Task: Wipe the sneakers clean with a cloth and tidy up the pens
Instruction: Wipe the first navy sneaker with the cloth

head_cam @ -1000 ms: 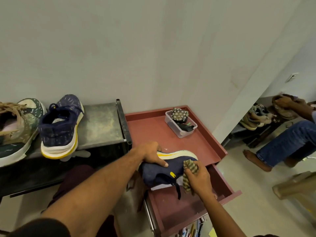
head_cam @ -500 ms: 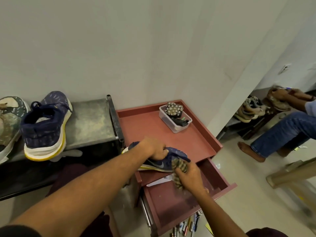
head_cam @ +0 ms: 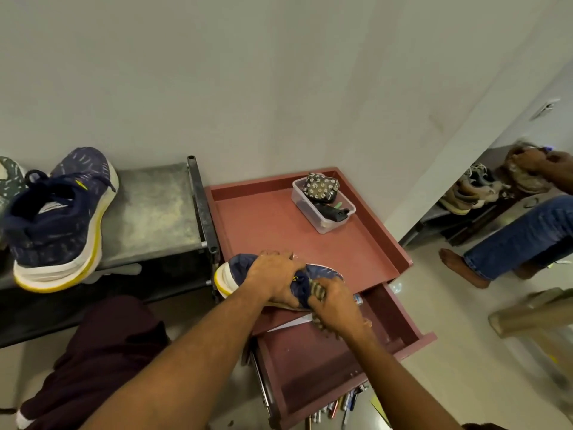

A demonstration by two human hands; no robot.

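A navy sneaker [head_cam: 235, 271] with a white and yellow sole lies on the front edge of the red cabinet top [head_cam: 266, 225]. My left hand [head_cam: 274, 274] grips its upper from above. My right hand [head_cam: 333, 304] holds a striped cloth [head_cam: 317, 290] against the sneaker's toe side. The matching navy sneaker [head_cam: 59, 221] stands on the grey metal bench [head_cam: 152, 212] to the left. Several pens [head_cam: 336, 408] lie on the floor below the open drawer.
The red drawer [head_cam: 328, 358] is pulled out under my right hand. A clear plastic box [head_cam: 322, 206] with a flowered pouch sits at the cabinet's back right. Another patterned sneaker [head_cam: 9, 181] shows at the far left. A seated person [head_cam: 521, 240] handles shoes at the right.
The sneaker went from being held up on its side to lying down on the cabinet's front edge. My right hand with the cloth stayed at its toe side.
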